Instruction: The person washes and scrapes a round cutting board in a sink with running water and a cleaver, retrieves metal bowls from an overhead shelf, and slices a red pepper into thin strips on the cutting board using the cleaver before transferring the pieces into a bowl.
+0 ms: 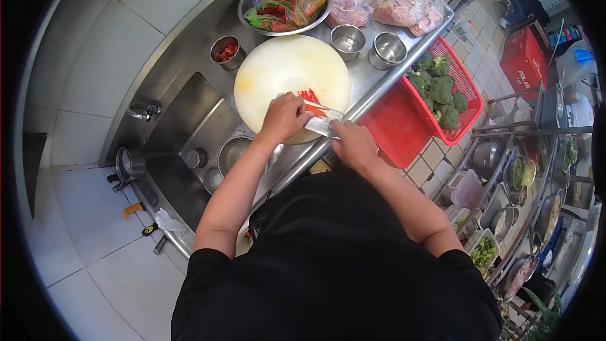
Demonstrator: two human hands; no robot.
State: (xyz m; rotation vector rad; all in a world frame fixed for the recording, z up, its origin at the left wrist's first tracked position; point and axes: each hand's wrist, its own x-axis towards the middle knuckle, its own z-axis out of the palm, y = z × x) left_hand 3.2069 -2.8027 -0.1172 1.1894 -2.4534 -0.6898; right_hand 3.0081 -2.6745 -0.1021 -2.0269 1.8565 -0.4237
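Note:
A round white cutting board lies on the steel counter. Thin red chili pepper strips are on it, and more lie along the flat of the cleaver blade. My right hand is closed around the cleaver at the board's near right edge. With curled fingers, my left hand presses on the board against the pepper strips by the blade; its fingertips are partly hidden.
Behind the board stand a steel bowl of bagged peppers, bagged meat, a cup of cut red peppers and two steel cups. A sink is left. Red baskets, one holding broccoli, stand right.

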